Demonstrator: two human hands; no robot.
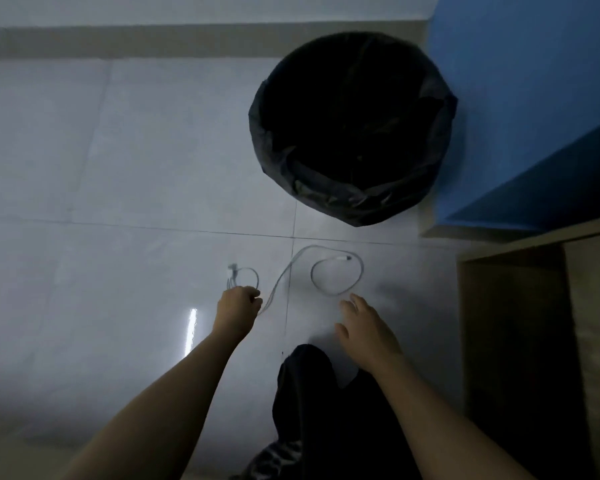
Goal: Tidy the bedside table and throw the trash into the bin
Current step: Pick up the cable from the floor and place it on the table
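Observation:
A white charging cable (340,291) lies on the pale tiled floor, curled in a loop at its right end with a plug pointing right. My left hand (238,303) is closed on the cable's left part, where a small loop and several connector ends stick up. Just below the right loop, my right hand (361,323) hovers with fingers spread, holding nothing. The bin (352,199), round and lined with a black bag, stands on the floor beyond the cable; its inside is too dark to see.
A blue bed side (527,116) rises at the right, touching the bin. A wooden bedside table frame (589,306) stands at the lower right. My dark trouser leg (326,410) is at the bottom centre. A grey skirting runs along the far wall.

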